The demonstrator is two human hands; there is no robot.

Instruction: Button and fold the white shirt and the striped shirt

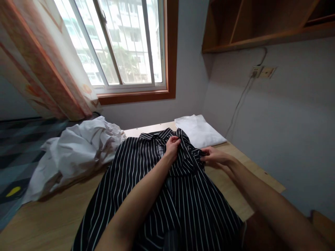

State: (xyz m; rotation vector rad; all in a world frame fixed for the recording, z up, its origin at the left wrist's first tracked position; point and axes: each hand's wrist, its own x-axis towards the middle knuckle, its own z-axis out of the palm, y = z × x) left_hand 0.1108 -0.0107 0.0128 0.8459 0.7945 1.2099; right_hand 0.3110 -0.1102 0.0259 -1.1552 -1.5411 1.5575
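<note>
A black shirt with white stripes lies spread over the wooden table, its collar toward the window. My left hand pinches the cloth near the collar, to the right of the front opening. At the shirt's right edge, by the shoulder, my right hand has its fingers closed on the striped fabric. Between the two hands the cloth is bunched and partly folded over. My left forearm crosses the front of the shirt and hides part of it.
Crumpled white cloth is heaped on the left of the table. A folded white cloth lies at the back right. Beyond are a window, a curtain, a wall shelf and a plugged-in cord.
</note>
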